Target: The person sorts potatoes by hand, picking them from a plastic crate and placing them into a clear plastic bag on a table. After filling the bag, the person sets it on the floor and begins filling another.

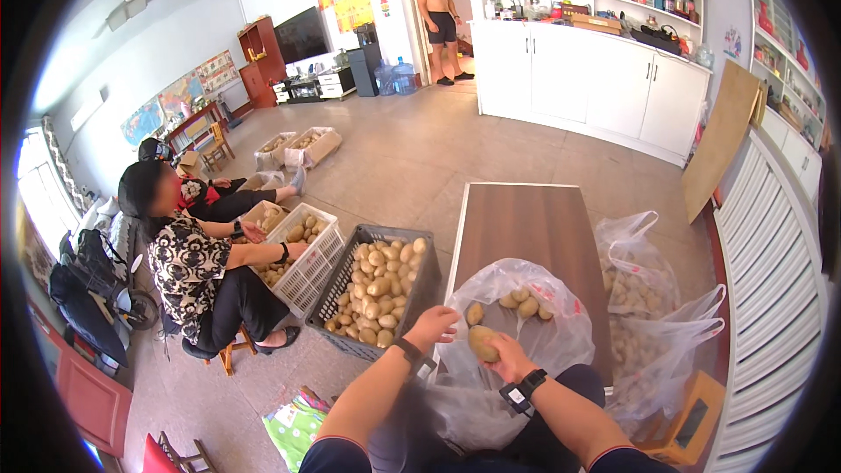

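Note:
A large potato (483,343) is in my right hand (508,361), gripped between thumb and fingers over the front edge of an open clear plastic bag (561,333). My left hand (434,327) is just left of it, fingers loosely stretched out, with nothing visible in them. Several smaller potatoes (527,307) lie inside the bag, which spreads over the near end of a brown low table (526,219) and hangs toward my lap. To the left of my left hand, a dark grey plastic crate (350,254) is heaped with potatoes.
Tied-handled plastic bags of potatoes (644,289) stand right of the table, beside an orange wooden box (688,420) and a white railing (762,298). Left, a seated person (188,254) reaches over a white crate (324,250). Another sits behind; a third stands at the doorway (438,22).

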The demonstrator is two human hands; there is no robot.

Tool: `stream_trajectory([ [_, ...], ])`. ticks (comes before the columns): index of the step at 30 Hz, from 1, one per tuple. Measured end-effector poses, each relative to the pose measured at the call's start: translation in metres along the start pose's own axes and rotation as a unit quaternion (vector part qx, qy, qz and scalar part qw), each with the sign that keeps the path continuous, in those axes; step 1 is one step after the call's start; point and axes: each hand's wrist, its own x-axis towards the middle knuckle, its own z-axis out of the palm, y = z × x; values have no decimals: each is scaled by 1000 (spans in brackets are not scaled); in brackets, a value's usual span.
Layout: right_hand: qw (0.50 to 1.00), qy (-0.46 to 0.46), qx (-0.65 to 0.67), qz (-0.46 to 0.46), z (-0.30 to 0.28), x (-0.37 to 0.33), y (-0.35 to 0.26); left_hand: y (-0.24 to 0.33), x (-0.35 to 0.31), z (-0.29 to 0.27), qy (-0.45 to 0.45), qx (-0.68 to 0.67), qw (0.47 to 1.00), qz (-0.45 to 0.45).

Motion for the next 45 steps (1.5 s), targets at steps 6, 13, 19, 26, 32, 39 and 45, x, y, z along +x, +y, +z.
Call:
stream_trajectory([
  [6,995,-93,13,38,27,-12,-21,17,-22,12,-98,50,993,-39],
  [13,995,-54,-71,51,40,-11,-21,8,-18,11,-151,27,988,-25],
  [19,990,-14,-121,65,42,-12,-25,8,-17,12,-170,40,984,-40],
  [26,989,-23,-131,59,39,-6,-22,3,-12,9,-164,22,985,-39],
  [32,988,-31,-134,70,35,-2,-23,6,-12,9,-169,22,984,-53],
  [39,988,-24,-137,70,37,-2,-24,4,-13,6,-173,8,983,-52],
  [45,991,-16,-116,65,37,2,-23,8,-16,3,-183,-9,981,-58],
])
